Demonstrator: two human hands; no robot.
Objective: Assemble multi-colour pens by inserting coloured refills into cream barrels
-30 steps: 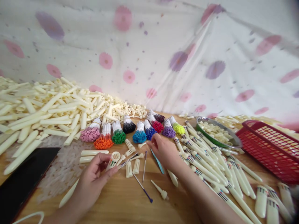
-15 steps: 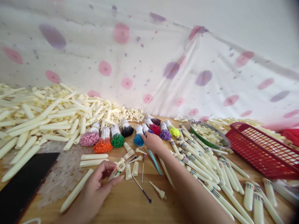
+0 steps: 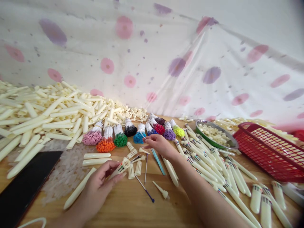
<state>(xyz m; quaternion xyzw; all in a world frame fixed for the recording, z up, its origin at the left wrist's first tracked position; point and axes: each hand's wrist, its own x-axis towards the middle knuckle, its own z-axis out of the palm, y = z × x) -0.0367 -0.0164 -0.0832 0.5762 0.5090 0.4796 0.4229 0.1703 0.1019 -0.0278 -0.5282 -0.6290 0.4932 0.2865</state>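
Observation:
My left hand [image 3: 101,182] is closed on a cream pen part [image 3: 120,167] with a ring end, thin refills sticking out of it. My right hand [image 3: 159,144] hovers by the bundles of coloured pen refills, fingers pinched on a thin refill drawn from the blue bundle [image 3: 139,135]. Other bundles stand in a row: pink [image 3: 92,136], orange [image 3: 105,144], green [image 3: 120,138], black [image 3: 130,129], red [image 3: 159,127], purple [image 3: 169,133], yellow-green [image 3: 178,130]. Loose refills [image 3: 145,186] and small cream pieces [image 3: 138,167] lie between my hands.
A heap of cream pen barrels [image 3: 42,114] fills the left. Assembled pens [image 3: 209,164] lie in a row at the right, by a green bowl [image 3: 234,146] of small parts and a red basket [image 3: 270,152]. A black slab [image 3: 21,186] sits front left. A flowered cloth [image 3: 152,57] hangs behind.
My right hand reached forward to the blue bundle, then drew back a little with a thin refill pinched. My left hand stayed put with the cream part.

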